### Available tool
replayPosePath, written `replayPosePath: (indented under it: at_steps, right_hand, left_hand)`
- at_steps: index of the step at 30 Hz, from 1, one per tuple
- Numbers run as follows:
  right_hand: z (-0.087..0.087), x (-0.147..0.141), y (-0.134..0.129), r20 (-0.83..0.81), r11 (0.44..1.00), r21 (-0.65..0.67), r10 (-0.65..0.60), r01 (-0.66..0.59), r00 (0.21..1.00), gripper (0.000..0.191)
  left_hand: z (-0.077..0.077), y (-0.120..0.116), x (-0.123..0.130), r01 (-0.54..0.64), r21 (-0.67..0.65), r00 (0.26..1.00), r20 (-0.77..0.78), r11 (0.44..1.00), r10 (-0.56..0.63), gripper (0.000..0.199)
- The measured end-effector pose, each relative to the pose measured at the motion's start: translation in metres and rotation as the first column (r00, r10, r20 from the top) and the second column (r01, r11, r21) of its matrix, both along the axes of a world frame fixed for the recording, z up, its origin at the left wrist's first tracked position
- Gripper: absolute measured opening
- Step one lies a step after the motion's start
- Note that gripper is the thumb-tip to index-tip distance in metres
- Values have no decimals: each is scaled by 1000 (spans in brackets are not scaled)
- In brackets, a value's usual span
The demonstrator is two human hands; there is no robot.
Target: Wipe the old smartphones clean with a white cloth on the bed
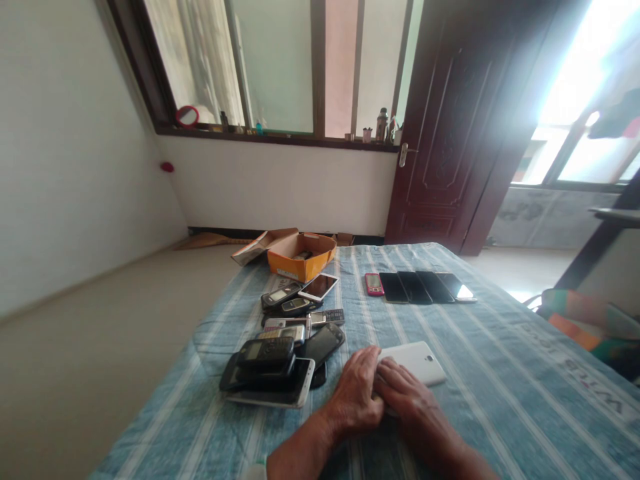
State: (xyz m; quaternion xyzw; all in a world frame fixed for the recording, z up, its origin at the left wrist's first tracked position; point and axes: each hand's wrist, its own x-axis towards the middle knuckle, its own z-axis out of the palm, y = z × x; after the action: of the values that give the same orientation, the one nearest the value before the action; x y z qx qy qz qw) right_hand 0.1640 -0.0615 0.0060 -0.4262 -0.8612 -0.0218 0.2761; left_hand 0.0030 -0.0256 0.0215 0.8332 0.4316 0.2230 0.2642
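A white smartphone point(417, 362) lies back up on the striped bed cover, its camera near the right end. Curled fingers of my left hand point(356, 390) close round its left end. My right hand point(404, 398) presses against the left one over the same end, fingers together and bent. Both hands hide that part of the phone, and I cannot make out whether anything small is between the palms. To the left is a heap of old phones, with a black keypad phone point(265, 352) on top of a white-edged smartphone point(299, 387).
An open orange cardboard box point(295, 268) stands behind the heap. Several dark smartphones point(415, 287) overlap in a row at the back right, beside a pink phone point(374, 284). A blue striped cover point(500, 387) spreads beneath everything. A brown door point(440, 133) stands beyond.
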Motion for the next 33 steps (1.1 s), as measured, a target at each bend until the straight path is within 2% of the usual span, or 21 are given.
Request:
replayPosePath:
  at_steps: [5,10,15,24,28,33]
  right_hand:
    - [11,-5,-1,-16,999,-27,33,-33,999,52]
    - [27,12,1,-24,990,-122,65,-67,998,38]
    - [21,20,3,-14,997,-52,49,-50,999,32]
    - [1,-8,5,-79,993,39,110,-107,991,35]
    - [4,-7,5,-90,992,26,124,-122,988,32]
    - [15,3,2,-56,993,-54,106,-109,993,28]
  left_hand:
    - [2,1,-1,7,6,1000,-7,1000,-7,83]
    - [9,1,-2,27,-8,999,-26,1000,-27,82]
    - [16,3,-3,-12,-62,999,-31,998,10,68]
    - [17,4,-1,-23,-57,1000,-9,998,22,62]
    - [15,5,-2,-18,-44,1000,-20,999,17,61]
    - [13,6,-3,-19,-39,999,-29,999,17,60]
